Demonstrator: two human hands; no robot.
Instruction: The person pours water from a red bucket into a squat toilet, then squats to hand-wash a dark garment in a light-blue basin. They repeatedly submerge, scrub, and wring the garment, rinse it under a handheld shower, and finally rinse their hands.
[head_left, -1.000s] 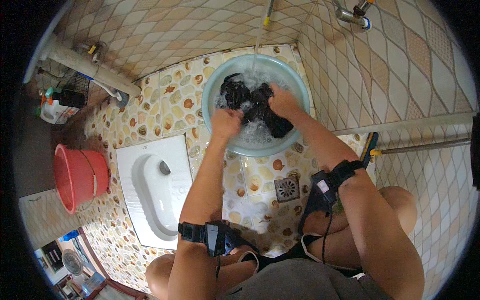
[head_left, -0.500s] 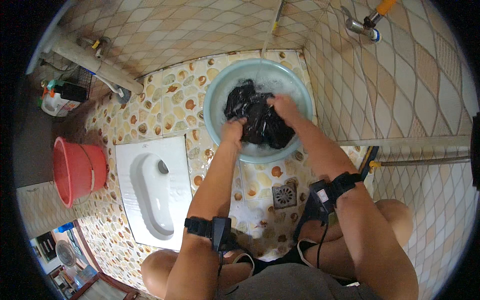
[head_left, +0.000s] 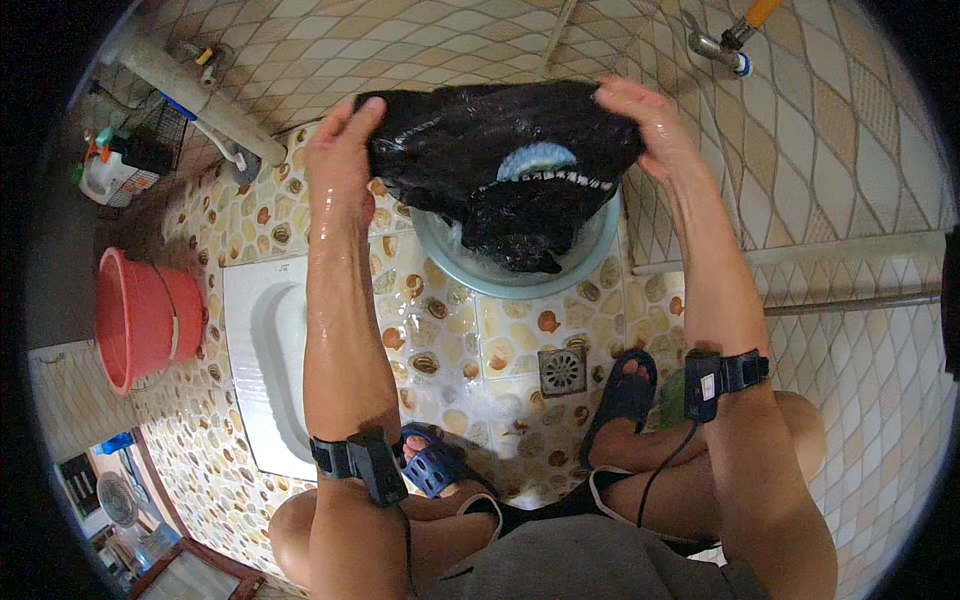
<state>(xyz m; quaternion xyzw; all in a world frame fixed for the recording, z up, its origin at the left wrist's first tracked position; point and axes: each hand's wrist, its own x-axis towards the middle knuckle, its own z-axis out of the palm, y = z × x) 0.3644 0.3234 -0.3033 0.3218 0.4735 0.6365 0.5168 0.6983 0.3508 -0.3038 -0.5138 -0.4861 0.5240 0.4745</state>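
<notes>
A wet black garment [head_left: 470,150] with a light blue patch hangs stretched between both hands above a pale blue wash basin [head_left: 520,280]. My left hand [head_left: 340,150] grips its left edge and my right hand [head_left: 640,115] grips its right edge. The garment's lower part sags into the basin and hides most of the soapy water. The basin stands on the patterned tile floor in front of my knees.
A white squat toilet [head_left: 260,350] lies in the floor to the left, with a red bucket [head_left: 140,315] beyond it. A floor drain [head_left: 562,370] sits near my blue sandals [head_left: 620,395]. A tap [head_left: 715,45] juts from the tiled wall at upper right. A grey pipe [head_left: 200,100] runs at upper left.
Both hands have risen out of the basin and spread apart, lifting the black garment from the water and stretching it open above the basin.
</notes>
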